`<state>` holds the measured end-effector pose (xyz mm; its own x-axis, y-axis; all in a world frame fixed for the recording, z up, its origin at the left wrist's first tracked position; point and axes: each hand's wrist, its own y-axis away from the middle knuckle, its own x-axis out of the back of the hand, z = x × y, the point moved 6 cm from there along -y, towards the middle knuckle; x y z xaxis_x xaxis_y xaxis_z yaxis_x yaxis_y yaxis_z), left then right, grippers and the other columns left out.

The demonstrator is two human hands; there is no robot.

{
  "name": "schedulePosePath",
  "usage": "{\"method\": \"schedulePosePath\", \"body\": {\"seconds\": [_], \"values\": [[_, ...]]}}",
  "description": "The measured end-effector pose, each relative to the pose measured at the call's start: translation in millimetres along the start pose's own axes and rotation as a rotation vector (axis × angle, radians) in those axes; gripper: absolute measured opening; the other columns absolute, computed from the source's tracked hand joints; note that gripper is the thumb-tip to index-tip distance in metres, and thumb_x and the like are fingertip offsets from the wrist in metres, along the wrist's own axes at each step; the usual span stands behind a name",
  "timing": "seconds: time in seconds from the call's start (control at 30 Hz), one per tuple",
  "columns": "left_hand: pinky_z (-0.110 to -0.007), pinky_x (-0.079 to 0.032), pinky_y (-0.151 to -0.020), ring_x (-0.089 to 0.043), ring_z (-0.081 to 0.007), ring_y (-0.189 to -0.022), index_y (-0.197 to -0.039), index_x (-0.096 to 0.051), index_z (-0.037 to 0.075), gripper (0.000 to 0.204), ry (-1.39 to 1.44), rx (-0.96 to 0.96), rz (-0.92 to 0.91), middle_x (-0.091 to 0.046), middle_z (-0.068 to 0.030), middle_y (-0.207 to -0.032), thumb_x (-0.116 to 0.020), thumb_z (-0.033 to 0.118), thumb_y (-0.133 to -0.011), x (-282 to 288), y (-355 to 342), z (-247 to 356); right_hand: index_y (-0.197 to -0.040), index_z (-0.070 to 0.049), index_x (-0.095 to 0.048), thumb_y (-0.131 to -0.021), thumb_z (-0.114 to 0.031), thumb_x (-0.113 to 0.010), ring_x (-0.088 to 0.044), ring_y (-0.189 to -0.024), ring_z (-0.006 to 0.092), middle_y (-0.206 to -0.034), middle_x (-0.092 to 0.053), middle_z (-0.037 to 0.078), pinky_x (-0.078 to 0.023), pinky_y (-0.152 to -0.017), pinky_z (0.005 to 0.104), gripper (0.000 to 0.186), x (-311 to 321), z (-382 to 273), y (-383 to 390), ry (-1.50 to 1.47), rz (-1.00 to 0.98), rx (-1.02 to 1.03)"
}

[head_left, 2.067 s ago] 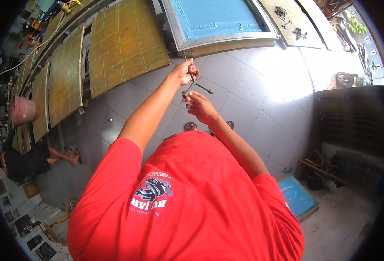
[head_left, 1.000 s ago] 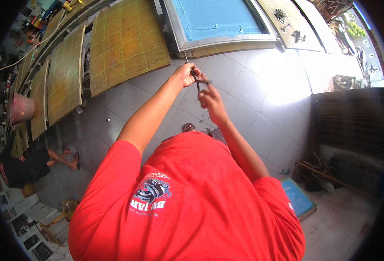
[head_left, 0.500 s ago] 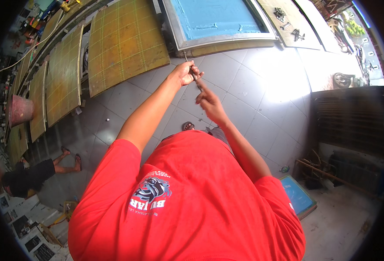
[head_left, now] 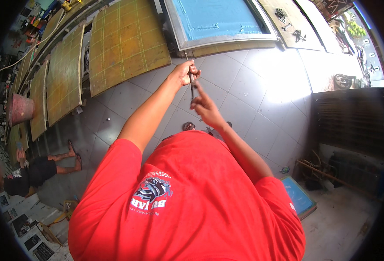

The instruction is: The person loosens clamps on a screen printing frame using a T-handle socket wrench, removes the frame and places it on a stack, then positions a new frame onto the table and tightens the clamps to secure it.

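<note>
My left hand [head_left: 184, 73] is closed around a thin, dark metal tool [head_left: 192, 92], held out ahead of me over the floor. A slim rod end of it pokes out past my fist, near the frame's close edge. My right hand [head_left: 208, 109] is at the tool's near end, index finger stretched along it and the other fingers curled. Blur hides the tool's exact kind. Just beyond lies a metal-edged frame [head_left: 226, 42] with a blue sheet [head_left: 218, 17] inside.
Yellow-brown boards [head_left: 126, 45] stand in a row at left, by a reddish bucket [head_left: 21, 108]. Metal hardware [head_left: 299, 35] lies on a board at right. Another person [head_left: 39, 169] sits at far left. A dark slatted unit [head_left: 350, 117] and a smaller blue-faced frame [head_left: 298, 198] are at right.
The tool's near end has swung left, and my right hand has shifted slightly left and down with it. The seated person has raised a hand.
</note>
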<state>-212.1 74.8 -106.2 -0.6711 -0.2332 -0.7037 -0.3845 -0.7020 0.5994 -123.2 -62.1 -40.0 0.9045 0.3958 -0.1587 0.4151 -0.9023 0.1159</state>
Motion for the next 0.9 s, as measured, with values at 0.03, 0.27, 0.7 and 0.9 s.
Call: {"method": "schedulePosePath", "body": {"seconds": [0.03,0.27,0.7,0.9], "values": [[-0.035,-0.05,-0.074,-0.037,-0.0083,-0.046,-0.07,-0.039,0.009,0.026,-0.007,-0.012,0.002,-0.036,0.0017,-0.053,-0.043,0.017,-0.094,0,0,1,-0.144,-0.016,-0.016,-0.081,0.004,-0.04,-0.047,-0.067,0.0071,-0.077,-0.053,0.002,-0.041,-0.061,0.0204,0.07,-13,-4,1,-0.003,-0.059,-0.028],[-0.035,-0.046,-0.077,-0.042,-0.0094,-0.055,-0.075,-0.04,0.009,0.023,-0.114,-0.005,-0.096,-0.041,0.0007,-0.059,-0.044,0.02,-0.095,1,2,3,-0.142,-0.021,-0.023,-0.083,-0.002,-0.046,-0.048,-0.066,0.0096,-0.081,-0.056,0.002,-0.042,-0.062,0.0238,0.066,-16,12,-17,0.213,-0.202,0.002],[-0.038,-0.044,-0.069,-0.048,-0.0161,-0.063,-0.075,-0.045,0.011,0.025,-0.32,0.058,0.042,-0.045,0.0002,-0.061,-0.045,0.027,-0.094,6,-1,11,-0.138,-0.016,-0.035,-0.089,-0.011,-0.047,-0.053,-0.099,0.0145,-0.128,-0.046,0.007,-0.045,-0.08,0.0278,0.05,-25,39,-24,-0.112,-0.223,-0.154],[-0.036,-0.045,-0.065,-0.047,-0.0158,-0.058,-0.077,-0.046,0.009,0.022,-0.126,-0.019,0.013,-0.045,-0.0008,-0.061,-0.047,0.024,-0.093,9,-6,8,-0.136,-0.009,-0.037,-0.092,-0.018,-0.045,-0.051,-0.103,0.016,-0.126,-0.047,0.008,-0.042,-0.089,0.0326,0.045,-17,72,-37,-0.278,-0.103,-0.252]]}}
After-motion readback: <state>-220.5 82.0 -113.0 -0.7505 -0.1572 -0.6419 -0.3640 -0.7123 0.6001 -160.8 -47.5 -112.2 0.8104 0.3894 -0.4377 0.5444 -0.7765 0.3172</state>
